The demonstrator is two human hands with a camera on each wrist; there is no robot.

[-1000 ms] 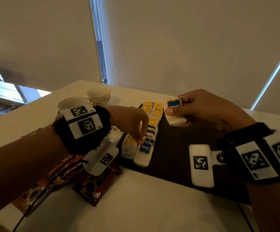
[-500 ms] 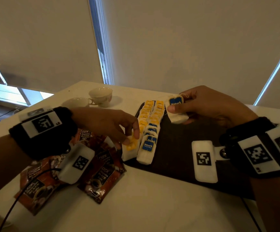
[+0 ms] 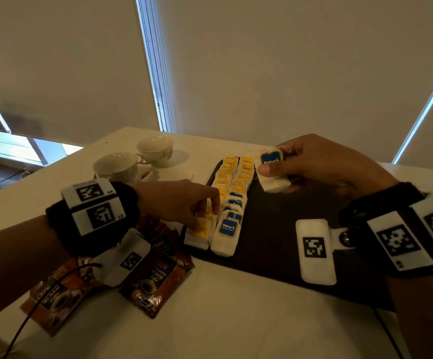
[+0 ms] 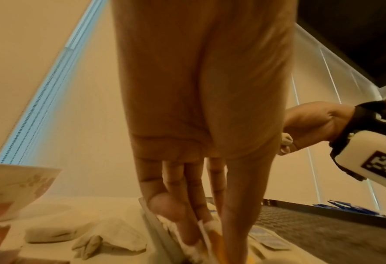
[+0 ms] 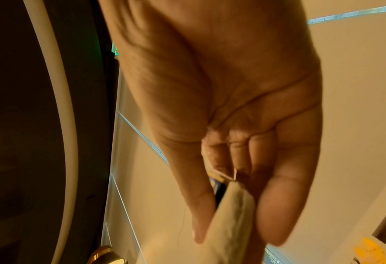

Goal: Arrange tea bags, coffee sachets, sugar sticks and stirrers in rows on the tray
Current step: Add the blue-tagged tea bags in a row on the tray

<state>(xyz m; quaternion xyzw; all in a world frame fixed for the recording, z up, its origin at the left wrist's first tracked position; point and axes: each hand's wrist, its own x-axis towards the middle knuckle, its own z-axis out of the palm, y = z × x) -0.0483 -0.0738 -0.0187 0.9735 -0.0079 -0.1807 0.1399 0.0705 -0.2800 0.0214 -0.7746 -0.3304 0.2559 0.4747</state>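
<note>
The yellow tea bag (image 3: 202, 227) at the near left corner of the tray (image 3: 275, 237) could slide over the edge, I think, if the left hand (image 3: 176, 200), pinching it from above, nudges it leftward. The right hand (image 3: 321, 164) hovers over the far end of the tray, thumb and fingers gripping a blue tea bag (image 3: 272, 169) beside the two rows (image 3: 232, 195).
</note>
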